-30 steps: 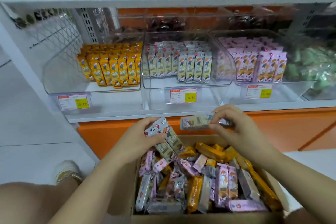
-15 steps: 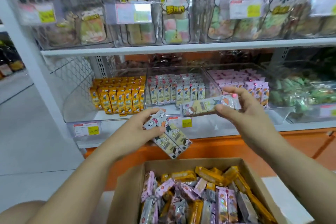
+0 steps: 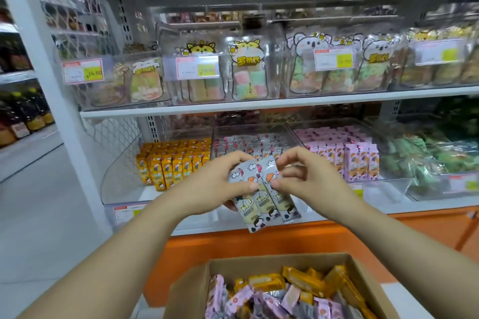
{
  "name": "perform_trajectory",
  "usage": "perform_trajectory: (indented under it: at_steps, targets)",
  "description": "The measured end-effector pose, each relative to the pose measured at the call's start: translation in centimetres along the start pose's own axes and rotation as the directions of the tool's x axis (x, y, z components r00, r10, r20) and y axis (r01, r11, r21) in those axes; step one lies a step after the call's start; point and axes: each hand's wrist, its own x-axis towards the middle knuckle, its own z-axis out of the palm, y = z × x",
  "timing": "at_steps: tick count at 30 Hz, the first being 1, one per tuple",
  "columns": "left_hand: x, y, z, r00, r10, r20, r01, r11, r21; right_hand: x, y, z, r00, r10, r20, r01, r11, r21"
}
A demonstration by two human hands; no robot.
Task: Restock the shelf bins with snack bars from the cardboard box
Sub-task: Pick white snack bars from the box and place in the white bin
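Centre of frame: left hand (image 3: pixel 215 186) grips three grey bars (image 3: pixel 261 197); right hand (image 3: pixel 305 179) pinches them, squaring them for the middle bin (image 3: pixel 248 134).

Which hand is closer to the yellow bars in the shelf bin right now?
Left. The left hand is just right of the yellow bars, holding grey-wrapped bars; the right hand is farther right, pinching the same bars.

Upper shelf (image 3: pixel 259 105) carries candy bags (image 3: pixel 247 70) with cartoon animals and yellow-and-red price tags (image 3: pixel 83 71) in front. Dark bottles (image 3: pixel 26 114) on far-left shelving. Orange base panel (image 3: pixel 259 243) below.
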Motion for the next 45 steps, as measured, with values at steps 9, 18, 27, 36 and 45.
perform_trajectory:
  at_steps: [9, 18, 27, 36, 45]
  targets:
    - [5.5, -0.4, -0.9, 0.97, 0.077, -0.23, -0.02, 0.971, 0.24, 5.2, 2.3, -0.5, 0.977, -0.143, -0.158, 0.123, 0.984, -0.131]
    - [13.9, -7.1, -1.4, 0.966, -0.126, -0.226, 0.228, 0.829, 0.511, 6.2, 11.0, -4.5, 0.951, -0.056, -0.305, -0.038, 0.956, -0.292]
    - [20.3, -10.5, 0.0, 0.932, -0.293, -0.214, 0.361, 0.694, 0.623, 8.5, 14.9, -4.8, 0.96, -0.091, -0.264, 0.01, 0.956, -0.295]
    - [22.0, -13.7, 1.0, 0.892, -0.246, -0.38, 0.413, 0.786, 0.461, 9.0, 15.7, -4.3, 0.956, -0.114, -0.272, 0.039, 0.962, -0.27]
    - [21.2, -14.7, 3.4, 0.769, -0.271, -0.58, 0.486, 0.836, 0.254, 8.9, 15.3, -3.9, 0.953, -0.098, -0.288, 0.019, 0.964, -0.266]
